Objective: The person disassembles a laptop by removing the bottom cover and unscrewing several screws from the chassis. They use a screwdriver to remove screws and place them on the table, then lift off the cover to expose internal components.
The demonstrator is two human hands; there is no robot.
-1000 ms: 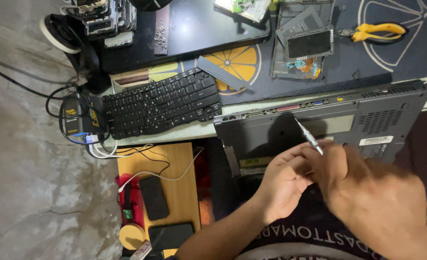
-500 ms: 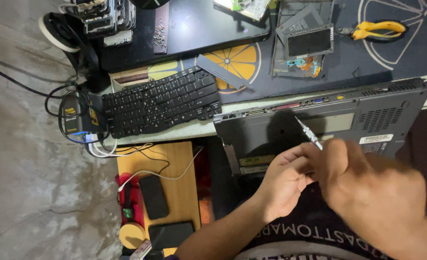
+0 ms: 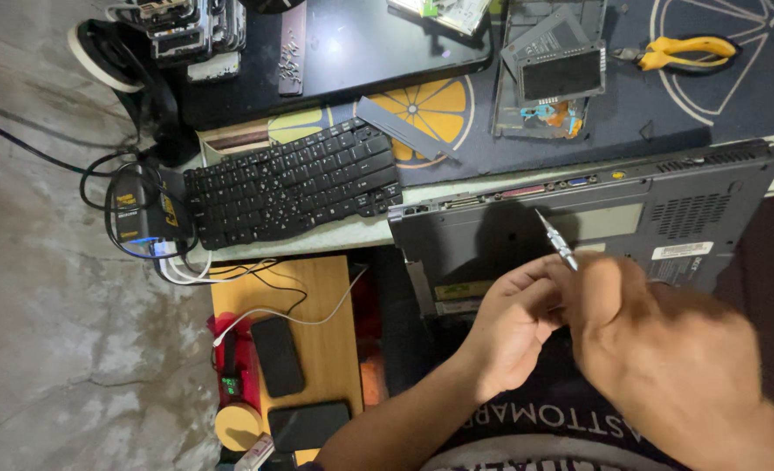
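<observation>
Hardly anything has shifted over the last second: the two hands have stayed pressed together over the upturned laptop, and the screwdriver tip has only dipped a touch lower and to the left.

From the head camera, the left hand is curled, its fingers closed around the lower end of a small silver screwdriver, whose thin shaft sticks up and to the left from between the hands. The right hand lies over the same spot, its back to the camera, fingers bent in toward the tool; from here I cannot tell whether it actually grips the handle or only rests against the left hand. Both hands hover over the near part of the grey laptop, which lies bottom up, overhanging the near edge of the tabletop toward the person's lap.

Farther back on the tabletop, a dark mat printed with citrus slices covers the right part. A loose black keyboard sits at the near left edge, tilted. Yellow-handled pliers lie near the far right corner, and a removed grey panel lies just left of them. Below the tabletop's left end, a wooden stool carries two dark phones and a white cable.
</observation>
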